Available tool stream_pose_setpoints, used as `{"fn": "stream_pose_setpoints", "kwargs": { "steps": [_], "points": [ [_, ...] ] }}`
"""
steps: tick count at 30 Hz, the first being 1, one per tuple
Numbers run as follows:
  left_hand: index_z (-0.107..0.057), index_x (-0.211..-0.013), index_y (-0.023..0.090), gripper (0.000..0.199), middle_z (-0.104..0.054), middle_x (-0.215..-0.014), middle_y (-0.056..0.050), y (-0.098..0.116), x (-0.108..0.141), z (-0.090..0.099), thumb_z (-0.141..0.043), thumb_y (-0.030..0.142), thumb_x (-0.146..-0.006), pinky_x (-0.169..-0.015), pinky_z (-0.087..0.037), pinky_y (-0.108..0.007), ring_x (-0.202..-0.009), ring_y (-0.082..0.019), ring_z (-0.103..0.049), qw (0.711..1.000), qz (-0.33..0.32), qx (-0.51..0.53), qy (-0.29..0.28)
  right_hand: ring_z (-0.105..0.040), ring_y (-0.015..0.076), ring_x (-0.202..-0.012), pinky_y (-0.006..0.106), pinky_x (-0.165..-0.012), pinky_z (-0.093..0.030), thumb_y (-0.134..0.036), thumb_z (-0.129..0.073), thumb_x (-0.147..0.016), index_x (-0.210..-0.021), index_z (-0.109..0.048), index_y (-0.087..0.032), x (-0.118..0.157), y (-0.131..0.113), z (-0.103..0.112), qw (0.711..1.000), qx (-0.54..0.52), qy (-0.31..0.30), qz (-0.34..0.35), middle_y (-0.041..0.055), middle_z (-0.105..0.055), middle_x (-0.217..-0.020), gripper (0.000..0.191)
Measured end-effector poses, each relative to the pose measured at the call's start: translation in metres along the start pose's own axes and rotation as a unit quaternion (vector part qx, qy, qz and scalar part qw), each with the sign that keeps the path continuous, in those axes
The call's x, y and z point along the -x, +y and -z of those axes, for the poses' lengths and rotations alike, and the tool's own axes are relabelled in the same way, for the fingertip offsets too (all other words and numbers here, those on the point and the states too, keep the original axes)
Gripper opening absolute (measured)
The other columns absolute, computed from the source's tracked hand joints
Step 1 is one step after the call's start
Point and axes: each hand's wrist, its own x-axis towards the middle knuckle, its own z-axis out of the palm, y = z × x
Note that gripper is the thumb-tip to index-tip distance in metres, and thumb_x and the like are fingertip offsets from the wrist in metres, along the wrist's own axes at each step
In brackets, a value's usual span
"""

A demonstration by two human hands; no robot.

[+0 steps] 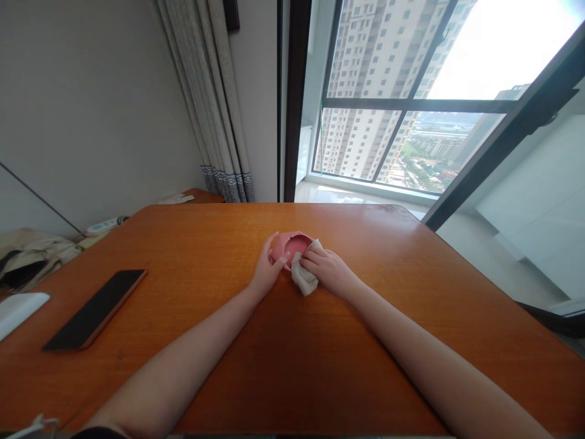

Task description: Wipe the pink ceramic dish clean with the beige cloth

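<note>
A pink, hollow, bowl-like object (298, 244) is at the middle of the wooden table, its opening tilted toward me. My left hand (269, 263) grips its left side, thumb at the near rim and fingers around the outside. In my right hand (329, 268) is a crumpled whitish cloth (305, 279), pinched at the right edge of the opening. Part of the cloth lies against the rim and the rest hangs down in front. My right fingertips are partly covered by the cloth folds.
On the left of the wooden table (205, 244) lies a dark phone-like slab (98, 310), beside a white object (21, 311) cut off by the frame. Beyond the left edge are a beige bag-like bundle (31, 256) and a remote control (105, 226). A large window stands behind.
</note>
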Motion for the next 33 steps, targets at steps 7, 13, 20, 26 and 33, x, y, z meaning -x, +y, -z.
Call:
{"fn": "stream_pose_setpoints", "kwargs": {
  "steps": [7, 13, 20, 26, 33],
  "points": [
    [-0.031, -0.133, 0.019, 0.065, -0.034, -0.143, -0.012, -0.004, 0.006, -0.012, -0.06, 0.039, -0.078, -0.112, -0.025, -0.038, -0.133, -0.022, -0.033, 0.999, -0.044, -0.016, 0.005, -0.047, 0.0197, -0.086, 0.031, -0.077, -0.041, -0.015, -0.049, -0.087, -0.086, -0.06, -0.016, -0.001, -0.009, -0.011, 0.999, -0.012, 0.0, -0.048, 0.0064, -0.059, -0.087, 0.012],
    [-0.037, -0.129, 0.019, 0.06, -0.041, -0.139, -0.011, -0.003, 0.003, -0.009, -0.062, 0.036, -0.077, -0.111, -0.026, -0.04, -0.13, -0.023, -0.038, 0.998, -0.032, -0.045, 0.025, -0.048, 0.0193, -0.094, 0.031, -0.077, -0.04, -0.018, -0.047, -0.09, -0.094, -0.06, -0.017, 0.001, 0.0, -0.001, 0.999, 0.002, -0.022, -0.028, 0.0071, -0.059, -0.097, 0.013],
    [-0.021, -0.138, 0.019, 0.076, -0.046, -0.135, -0.014, 0.006, 0.007, -0.012, -0.06, 0.042, -0.078, -0.105, -0.034, -0.041, -0.125, -0.025, -0.044, 0.999, 0.027, 0.021, -0.018, -0.048, 0.0195, -0.089, 0.03, -0.072, -0.038, -0.015, -0.048, -0.089, -0.083, -0.061, -0.018, 0.0, -0.009, -0.01, 0.998, 0.038, 0.0, -0.049, 0.0063, -0.06, -0.087, 0.015],
    [-0.036, -0.13, 0.018, 0.059, -0.041, -0.14, -0.012, 0.003, 0.004, -0.012, -0.058, 0.036, -0.078, -0.112, -0.025, -0.038, -0.132, -0.024, -0.035, 1.0, 0.01, -0.012, 0.0, -0.047, 0.0189, -0.086, 0.03, -0.071, -0.037, -0.015, -0.048, -0.088, -0.087, -0.061, -0.017, 0.0, -0.011, -0.008, 0.999, 0.026, 0.006, -0.046, 0.0067, -0.06, -0.087, 0.013],
    [-0.035, -0.134, 0.017, 0.06, -0.037, -0.143, -0.012, -0.003, 0.0, -0.003, -0.056, 0.032, -0.079, -0.111, -0.026, -0.039, -0.131, -0.024, -0.036, 0.999, 0.03, -0.011, 0.004, -0.048, 0.0178, -0.087, 0.031, -0.074, -0.036, -0.019, -0.042, -0.093, -0.082, -0.06, -0.018, 0.001, -0.002, -0.003, 1.0, 0.029, 0.008, 0.002, 0.0053, -0.06, -0.086, 0.021]
  ]
}}
